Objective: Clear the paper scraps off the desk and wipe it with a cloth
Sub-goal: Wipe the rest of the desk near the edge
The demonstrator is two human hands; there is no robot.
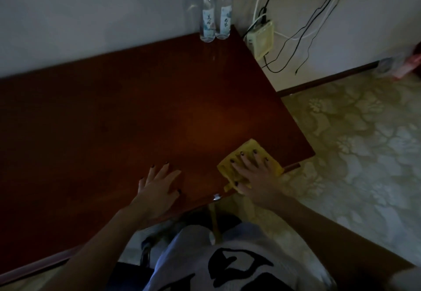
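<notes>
A dark reddish-brown wooden desk fills the left and middle of the head view. A yellow cloth lies flat near the desk's front right corner. My right hand presses down on the cloth with fingers spread, the thumb tucked round its near edge. My left hand rests flat on the bare desk near the front edge, fingers apart, holding nothing. No paper scraps show on the desk. The room is dim.
Two clear water bottles stand at the desk's far right corner against the wall. A pale yellow box with cables hangs on the wall to the right. Patterned carpet lies right of the desk.
</notes>
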